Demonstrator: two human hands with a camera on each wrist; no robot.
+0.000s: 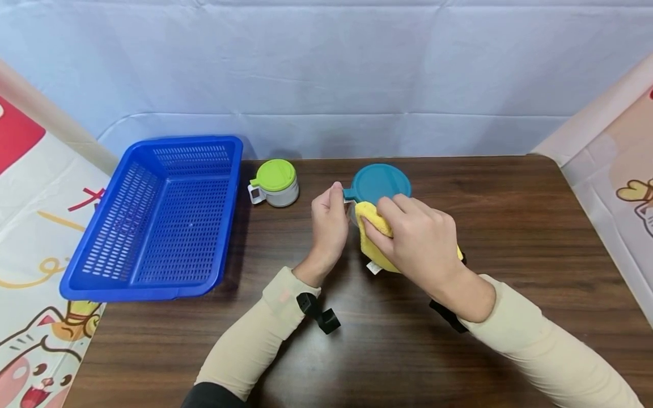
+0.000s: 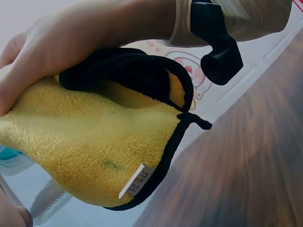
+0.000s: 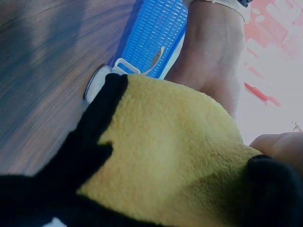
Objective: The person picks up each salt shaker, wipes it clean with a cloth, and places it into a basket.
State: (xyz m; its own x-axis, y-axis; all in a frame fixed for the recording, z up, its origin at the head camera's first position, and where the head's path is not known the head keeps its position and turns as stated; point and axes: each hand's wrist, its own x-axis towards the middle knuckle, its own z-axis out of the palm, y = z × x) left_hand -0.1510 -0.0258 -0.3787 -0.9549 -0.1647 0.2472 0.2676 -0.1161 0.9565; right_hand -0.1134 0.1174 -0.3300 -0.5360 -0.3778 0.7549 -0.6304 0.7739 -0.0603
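A clear jar (image 1: 352, 214) with a teal lid (image 1: 381, 180) is in front of me in the head view. My left hand (image 1: 329, 224) grips it by the handle side, below the lid's tab. With curled fingers, my right hand (image 1: 420, 241) holds a yellow towel (image 1: 374, 249) against the jar's front, hiding most of its body. The towel (image 2: 94, 142) has black edging, a hanging loop and a white label (image 2: 137, 180) in the left wrist view. In the right wrist view, the towel (image 3: 165, 142) covers the jar, with my left wrist (image 3: 203, 61) behind.
Left of the hands stands a second jar (image 1: 283, 196) with a lime-green lid (image 1: 276, 174) and a white handle. Further left is a blue perforated basket (image 1: 232, 209). A pale cloth backdrop (image 1: 326, 73) rises behind the brown wooden table (image 1: 510, 226).
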